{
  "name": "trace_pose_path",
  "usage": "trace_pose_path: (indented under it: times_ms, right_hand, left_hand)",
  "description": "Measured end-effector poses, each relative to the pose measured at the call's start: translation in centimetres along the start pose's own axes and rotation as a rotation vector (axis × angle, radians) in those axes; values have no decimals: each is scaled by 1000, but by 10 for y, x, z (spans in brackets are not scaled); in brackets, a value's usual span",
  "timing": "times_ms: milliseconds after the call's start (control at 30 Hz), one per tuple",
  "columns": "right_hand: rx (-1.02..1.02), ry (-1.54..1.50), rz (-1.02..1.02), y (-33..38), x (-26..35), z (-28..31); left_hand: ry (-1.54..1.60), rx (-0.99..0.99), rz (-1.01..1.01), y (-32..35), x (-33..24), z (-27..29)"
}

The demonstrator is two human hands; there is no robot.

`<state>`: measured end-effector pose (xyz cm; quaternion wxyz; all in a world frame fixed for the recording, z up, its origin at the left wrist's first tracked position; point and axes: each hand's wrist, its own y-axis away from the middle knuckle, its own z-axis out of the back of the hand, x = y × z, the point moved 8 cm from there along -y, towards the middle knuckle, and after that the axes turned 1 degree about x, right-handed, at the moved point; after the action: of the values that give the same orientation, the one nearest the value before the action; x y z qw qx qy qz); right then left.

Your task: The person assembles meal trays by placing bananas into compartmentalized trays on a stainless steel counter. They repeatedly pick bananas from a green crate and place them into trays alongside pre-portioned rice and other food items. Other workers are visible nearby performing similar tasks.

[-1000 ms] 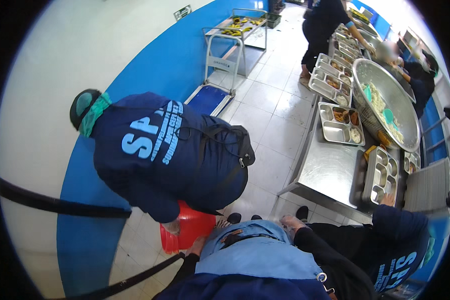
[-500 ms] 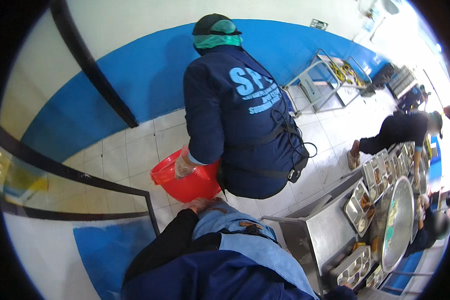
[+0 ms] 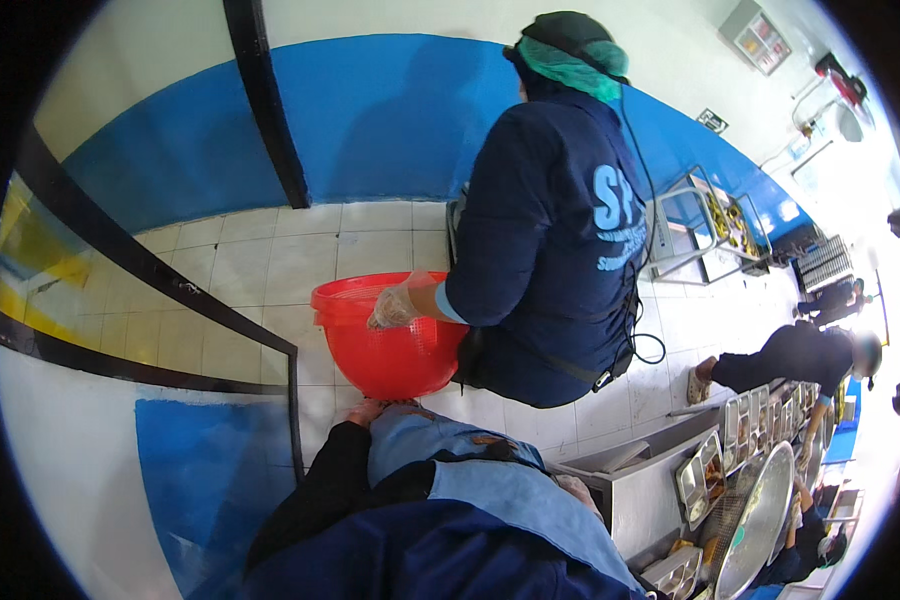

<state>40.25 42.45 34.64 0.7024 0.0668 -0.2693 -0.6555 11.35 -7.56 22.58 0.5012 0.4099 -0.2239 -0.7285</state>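
Note:
My left hand [image 3: 365, 411], at the end of a black sleeve, is at the front of my light blue apron [image 3: 410, 440], just below a red plastic colander [image 3: 395, 352]. Its fingers are too small and partly hidden to read. Of my right hand [image 3: 578, 492], only a pale gloved patch shows at the apron's right side. A co-worker [image 3: 560, 210] in a dark blue uniform and green hairnet stands right ahead, a gloved hand [image 3: 395, 306] at the colander's rim. I cannot tell whether my left hand touches the colander.
To the right, a metal table [image 3: 650, 510] bears compartment trays [image 3: 698, 480] of food and a large metal basin [image 3: 760, 530]. Other people [image 3: 795, 355] work around it. A wheeled cart [image 3: 695, 235] stands by the blue wall. A black-framed glass panel [image 3: 210, 310] borders my left.
My view has shifted, and the co-worker appears further right, turned more sideways. The co-worker's gloved hand is now higher on the colander's rim, and more of the colander shows.

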Motion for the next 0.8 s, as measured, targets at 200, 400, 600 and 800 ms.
trace_pose_path:
  times_ms: [200,400,600,800]
  right_hand:
    - [45,-1177,-446,-73,14,33]
    - [73,-701,186,-168,65,35]
    - [-89,-1098,-344,-215,101,59]
    - [-81,-993,-515,-204,159,58]
  left_hand:
    - [-297,-62,-96,26,63,27]
    - [-321,-252,-85,40,146,50]
    - [-417,-230,-51,50,218,59]
    - [-435,-369,-337,26,237,102]
